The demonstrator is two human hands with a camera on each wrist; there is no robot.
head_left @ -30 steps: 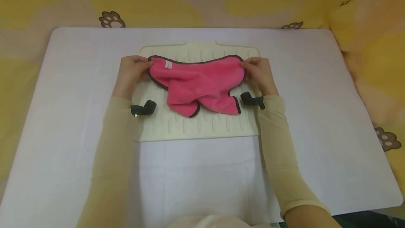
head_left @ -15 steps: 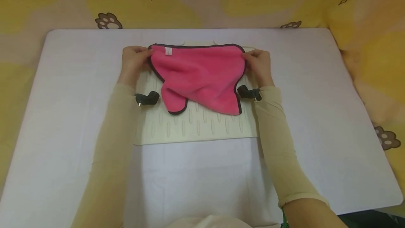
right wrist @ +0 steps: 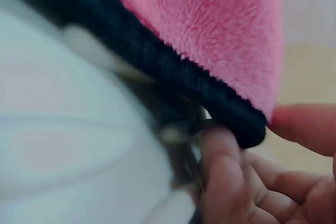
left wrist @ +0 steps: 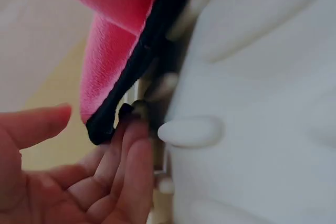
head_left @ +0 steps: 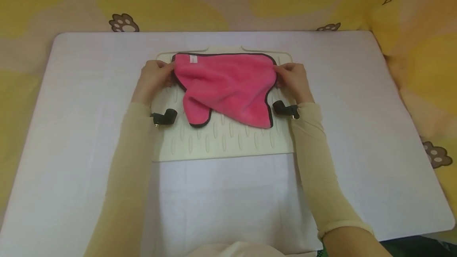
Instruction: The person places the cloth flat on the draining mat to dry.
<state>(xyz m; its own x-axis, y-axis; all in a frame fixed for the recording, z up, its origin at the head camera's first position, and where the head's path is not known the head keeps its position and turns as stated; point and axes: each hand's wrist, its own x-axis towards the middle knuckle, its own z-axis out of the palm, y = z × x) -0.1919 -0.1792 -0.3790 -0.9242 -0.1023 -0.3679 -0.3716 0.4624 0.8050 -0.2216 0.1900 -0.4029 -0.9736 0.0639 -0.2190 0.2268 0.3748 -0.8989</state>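
Note:
A pink fleecy cloth (head_left: 228, 78) with dark edging and a small white label (head_left: 193, 59) lies over a cream ribbed mat (head_left: 214, 144). Its far edge runs nearly straight, while the near part is creased and the near left corner is skewed. At the far left corner is my left hand (head_left: 155, 78); the left wrist view has its thumb (left wrist: 44, 125) apart from the cloth, fingers beside the dark edge. My right hand (head_left: 294, 80) pinches the far right corner, thumb on the pink side and fingers beneath in the right wrist view.
The mat lies on a white table (head_left: 360, 130) with rounded corners. A patterned yellow curtain (head_left: 232, 1) hangs along the far and right sides. Dark wrist cameras (head_left: 166, 117) protrude inward from both sleeves.
The cloth's far edge went away from me and straightened, then came slightly back. Both hands moved with it. The left thumb now stands off the cloth.

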